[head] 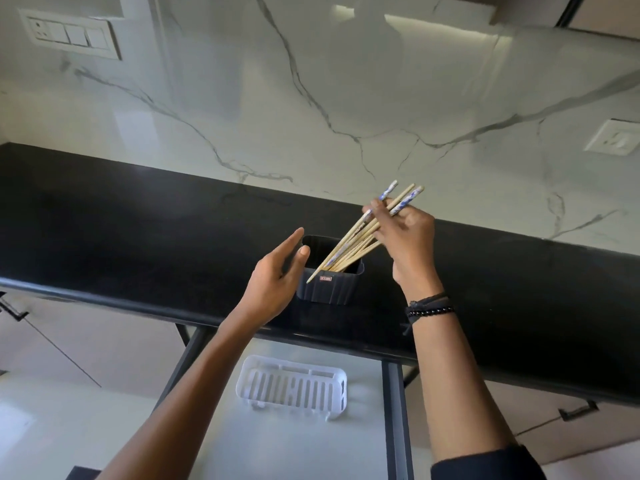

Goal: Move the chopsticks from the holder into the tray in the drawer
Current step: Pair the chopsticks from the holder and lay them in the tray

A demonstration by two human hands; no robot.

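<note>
A dark ribbed holder [329, 289] stands near the front edge of the black countertop. Several wooden chopsticks [356, 239], some with blue-patterned tops, lean out of it to the upper right. My right hand [405, 237] grips the bundle near its upper ends; the lower tips are still inside the holder, one poking over its front rim. My left hand [277, 278] is at the holder's left side, fingers straight, thumb at the rim. A white slotted tray [292, 386] lies in the open drawer [394, 410] below the counter.
The black countertop [138, 230] runs along a white marble wall. A switch plate [69, 36] is on the wall at upper left, a socket [614, 136] at right. Cabinet handles [578, 410] flank the drawer.
</note>
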